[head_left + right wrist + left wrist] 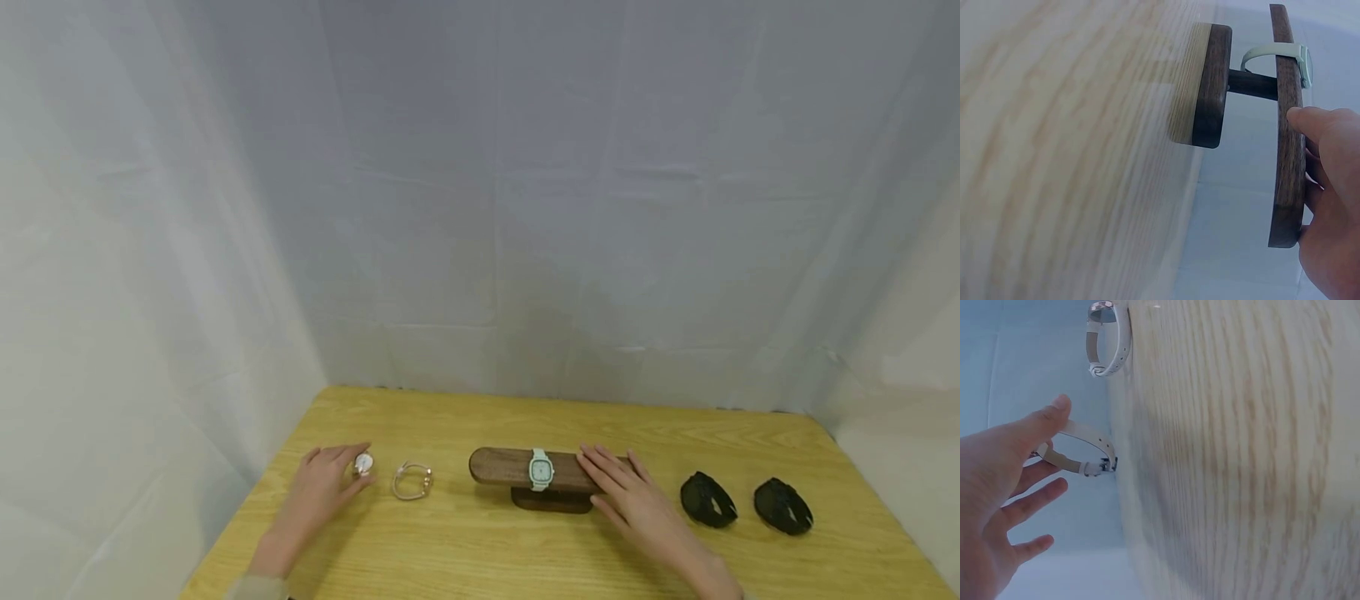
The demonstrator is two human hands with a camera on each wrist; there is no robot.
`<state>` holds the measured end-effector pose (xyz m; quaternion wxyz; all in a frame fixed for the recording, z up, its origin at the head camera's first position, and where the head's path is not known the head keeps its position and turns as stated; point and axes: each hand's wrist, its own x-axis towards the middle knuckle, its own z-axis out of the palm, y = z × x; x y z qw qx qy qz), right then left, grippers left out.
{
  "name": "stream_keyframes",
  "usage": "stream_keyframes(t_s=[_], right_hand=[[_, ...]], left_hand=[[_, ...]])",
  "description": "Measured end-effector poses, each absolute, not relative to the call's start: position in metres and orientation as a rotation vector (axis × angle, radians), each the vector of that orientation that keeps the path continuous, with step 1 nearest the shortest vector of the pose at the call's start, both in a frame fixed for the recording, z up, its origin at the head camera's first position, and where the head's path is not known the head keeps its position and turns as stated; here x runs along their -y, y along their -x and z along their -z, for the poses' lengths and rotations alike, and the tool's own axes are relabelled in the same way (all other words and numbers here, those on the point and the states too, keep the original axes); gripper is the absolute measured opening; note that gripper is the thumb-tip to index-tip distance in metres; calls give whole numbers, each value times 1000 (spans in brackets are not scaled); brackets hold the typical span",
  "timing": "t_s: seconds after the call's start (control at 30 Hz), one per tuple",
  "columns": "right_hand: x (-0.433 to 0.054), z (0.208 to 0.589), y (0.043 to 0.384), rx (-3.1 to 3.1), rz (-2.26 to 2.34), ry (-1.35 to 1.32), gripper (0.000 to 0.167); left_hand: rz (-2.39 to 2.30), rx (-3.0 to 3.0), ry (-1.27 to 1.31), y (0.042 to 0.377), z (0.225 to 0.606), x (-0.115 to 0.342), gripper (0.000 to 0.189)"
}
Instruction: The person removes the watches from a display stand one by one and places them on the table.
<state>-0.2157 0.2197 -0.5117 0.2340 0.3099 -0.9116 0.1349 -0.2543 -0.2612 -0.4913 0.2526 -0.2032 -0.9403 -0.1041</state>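
Note:
In the head view, my left hand point(317, 492) pinches a small round-faced watch point(363, 463) between thumb and forefinger. Its pale strap point(1088, 434) loops out past the thumb in the left wrist view, while the other fingers are spread. A second light-strapped watch point(412, 482) lies on its side just right of this hand. My right hand point(637, 508) rests on the right end of a dark wooden watch stand point(498, 467), fingers straight across the top bar, thumb point(1310, 119) against its near edge. A mint-green watch point(541, 471) is strapped round the bar's middle.
Two black looped objects point(708, 500) stand on the table at the right, beyond my right hand. The wood-grain table point(480, 558) ends at a hanging white sheet point(480, 250) behind, with more sheet at both sides. The stand's base point(1213, 87) sits on the tabletop.

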Motion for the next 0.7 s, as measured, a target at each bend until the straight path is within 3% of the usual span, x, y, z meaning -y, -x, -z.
stream_keyframes(t_s=[0.7], right_hand=[[-221, 514, 218, 2502, -372, -845, 72]], left_hand=[[269, 2795, 477, 263, 498, 253, 48]])
